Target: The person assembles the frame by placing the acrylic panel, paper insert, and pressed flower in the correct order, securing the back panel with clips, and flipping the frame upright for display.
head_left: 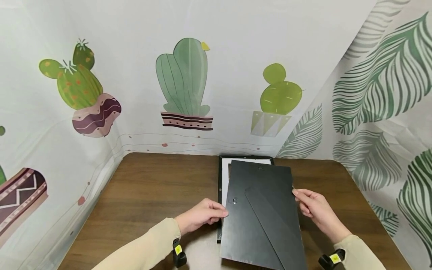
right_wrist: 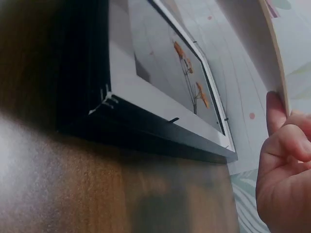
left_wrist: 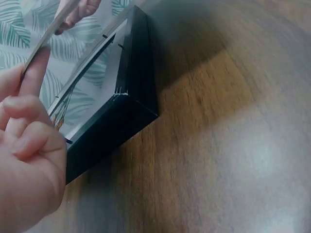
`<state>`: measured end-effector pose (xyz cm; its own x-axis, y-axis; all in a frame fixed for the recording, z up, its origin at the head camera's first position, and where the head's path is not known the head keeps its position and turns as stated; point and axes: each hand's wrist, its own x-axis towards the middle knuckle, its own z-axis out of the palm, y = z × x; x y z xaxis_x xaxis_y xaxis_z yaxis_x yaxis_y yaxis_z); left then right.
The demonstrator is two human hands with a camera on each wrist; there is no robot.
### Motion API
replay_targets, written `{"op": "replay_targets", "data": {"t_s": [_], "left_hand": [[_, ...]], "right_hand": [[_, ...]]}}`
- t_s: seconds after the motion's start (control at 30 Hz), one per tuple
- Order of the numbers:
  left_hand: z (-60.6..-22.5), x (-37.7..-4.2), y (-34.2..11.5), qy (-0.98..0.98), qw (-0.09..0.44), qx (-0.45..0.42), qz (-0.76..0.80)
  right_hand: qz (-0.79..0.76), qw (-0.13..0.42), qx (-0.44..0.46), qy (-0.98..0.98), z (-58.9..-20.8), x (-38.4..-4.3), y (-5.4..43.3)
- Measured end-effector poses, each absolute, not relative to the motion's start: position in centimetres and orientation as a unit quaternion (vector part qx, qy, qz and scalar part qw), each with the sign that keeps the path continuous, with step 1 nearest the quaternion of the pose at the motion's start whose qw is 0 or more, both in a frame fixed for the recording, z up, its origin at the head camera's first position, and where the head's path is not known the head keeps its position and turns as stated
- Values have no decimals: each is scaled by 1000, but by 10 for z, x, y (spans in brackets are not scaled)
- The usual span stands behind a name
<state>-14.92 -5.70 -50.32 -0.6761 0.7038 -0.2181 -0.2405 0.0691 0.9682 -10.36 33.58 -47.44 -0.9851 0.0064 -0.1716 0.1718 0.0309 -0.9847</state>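
A black picture frame backing board [head_left: 260,217], with a fold-out stand flap and a small metal hanger, is held tilted above the table. My left hand [head_left: 204,215] pinches its left edge between thumb and fingers, and my right hand [head_left: 317,210] pinches the right edge. Beneath the board lies a black picture frame [head_left: 219,183], partly covered in the head view. Both wrist views show the board apart from it. Inside the frame sit a white mat [right_wrist: 160,102] and orange dried flowers [right_wrist: 201,94]. Small dark tabs [right_wrist: 173,120] stick out along the frame's inner edge.
The brown wooden table [head_left: 162,183] reaches back to a white cloth backdrop [head_left: 233,75] printed with cacti and leaves. The frame lies near the table's far edge. Each wrist wears a black strap device [head_left: 179,255] with a yellow label.
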Motion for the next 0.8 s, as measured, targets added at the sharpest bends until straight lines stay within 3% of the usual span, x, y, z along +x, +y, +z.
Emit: {"op": "replay_targets", "data": {"t_s": [0.5,0.7,0.8], "left_hand": [[-507,-165,-59,659,286,116,686],[-509,-172,-51,685,273,115,666],[-509,-173,-46,731,232,136,627]], "right_hand": [[-628,85,-9,774,-494,-87,326],[-617,86,12,782,-497,-85,323],[-616,83,23,783,-498,-87,324]]}}
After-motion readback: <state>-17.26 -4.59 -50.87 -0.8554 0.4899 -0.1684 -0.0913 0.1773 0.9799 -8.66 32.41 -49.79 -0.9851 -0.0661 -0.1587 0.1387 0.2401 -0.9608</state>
